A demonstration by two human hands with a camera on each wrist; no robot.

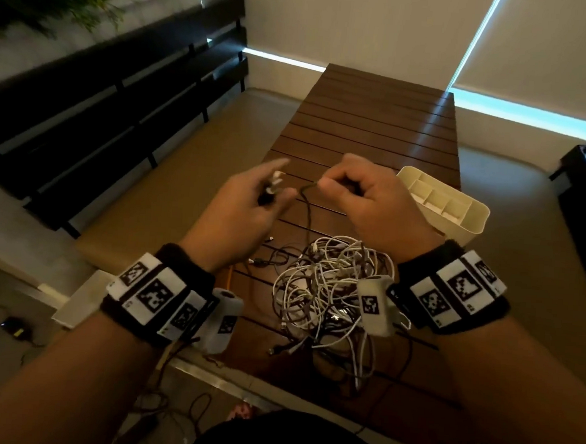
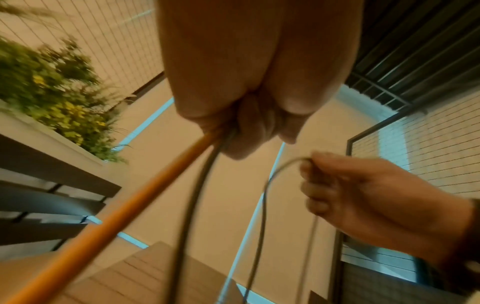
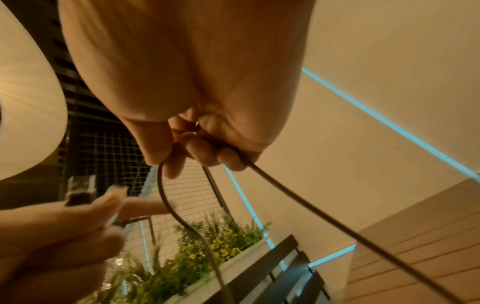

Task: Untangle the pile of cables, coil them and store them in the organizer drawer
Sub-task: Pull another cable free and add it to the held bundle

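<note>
Dark cable (image 1: 307, 202) runs centre frame between both grips: right hand (image 1: 364, 205) pinches it, left hand (image 1: 248, 202) clutches connector ends (image 1: 273, 183), above the tangled pile (image 1: 332, 286).

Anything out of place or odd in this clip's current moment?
Only the expected mess: the cable pile lies knotted on the slatted table, and the organizer beside it shows only bare compartments. The left hand holds connector ends; the right hand pinches a dark cable. Nothing looks damaged.
</note>
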